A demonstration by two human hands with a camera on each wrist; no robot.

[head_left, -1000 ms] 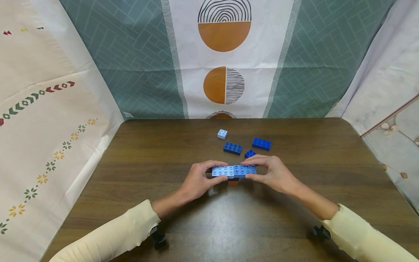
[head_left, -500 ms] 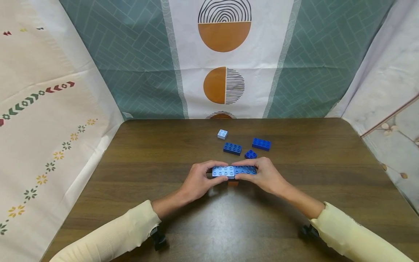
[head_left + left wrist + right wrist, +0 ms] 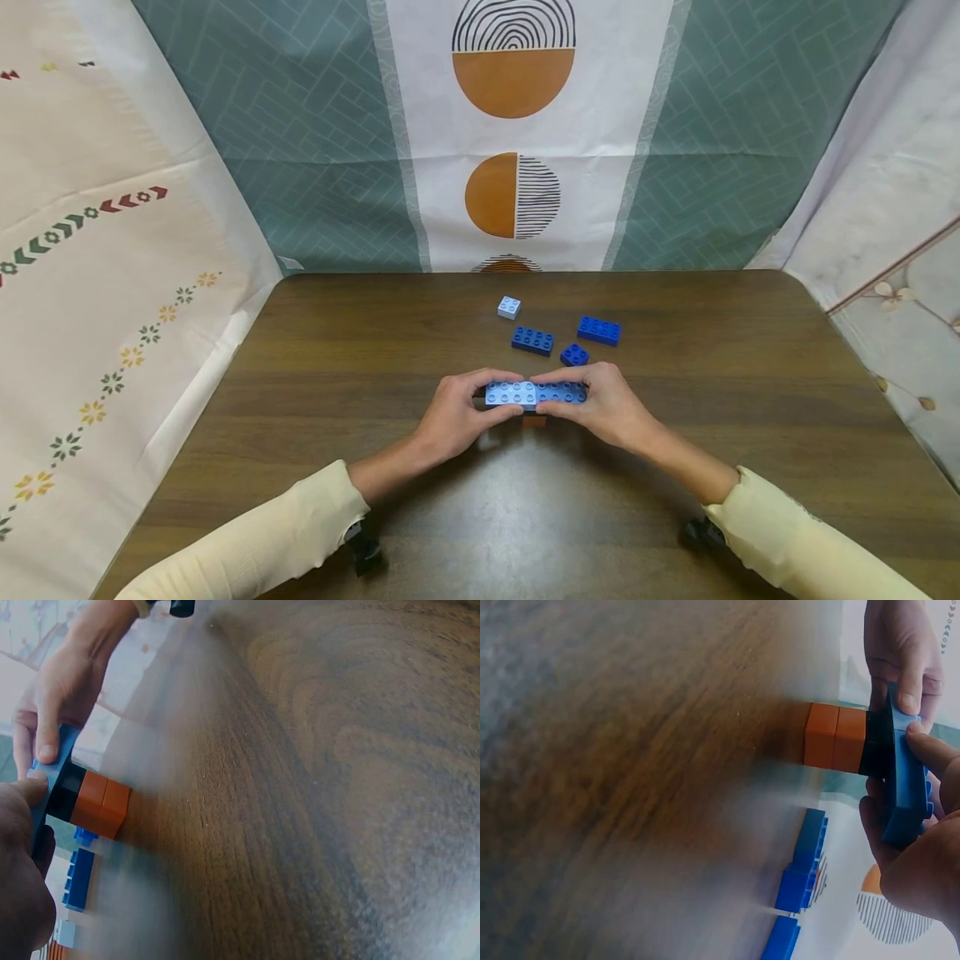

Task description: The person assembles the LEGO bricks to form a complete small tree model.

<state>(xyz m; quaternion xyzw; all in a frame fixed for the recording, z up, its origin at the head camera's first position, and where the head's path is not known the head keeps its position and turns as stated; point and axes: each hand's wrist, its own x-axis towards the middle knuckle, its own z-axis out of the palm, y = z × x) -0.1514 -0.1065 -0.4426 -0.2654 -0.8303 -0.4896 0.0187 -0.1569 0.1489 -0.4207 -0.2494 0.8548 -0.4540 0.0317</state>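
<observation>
In the head view my left hand [image 3: 453,418] pinches a pale blue building brick [image 3: 510,392] between thumb and fingers. My right hand [image 3: 617,407] grips a medium blue brick [image 3: 562,392] the same way, thumb and fingertip close to the seam where the two bricks meet end to end. Both bricks lie level across the top of a narrow column. Seen from the right wrist, that column has a black brick [image 3: 875,742] above two stacked orange bricks [image 3: 834,739] standing on the table. From the head, the hands and bricks hide most of the column.
Behind the hands lie loose bricks: a small pale blue one [image 3: 509,307], a dark blue one [image 3: 532,340], a bright blue one [image 3: 599,330] and a small blue one [image 3: 574,355]. Patterned cloths [image 3: 517,133] hang past the wooden table's [image 3: 360,333] far edge.
My right hand has slid left along the medium blue brick to the seam, uncovering the small blue brick behind it. The left hand stays nearly still.
</observation>
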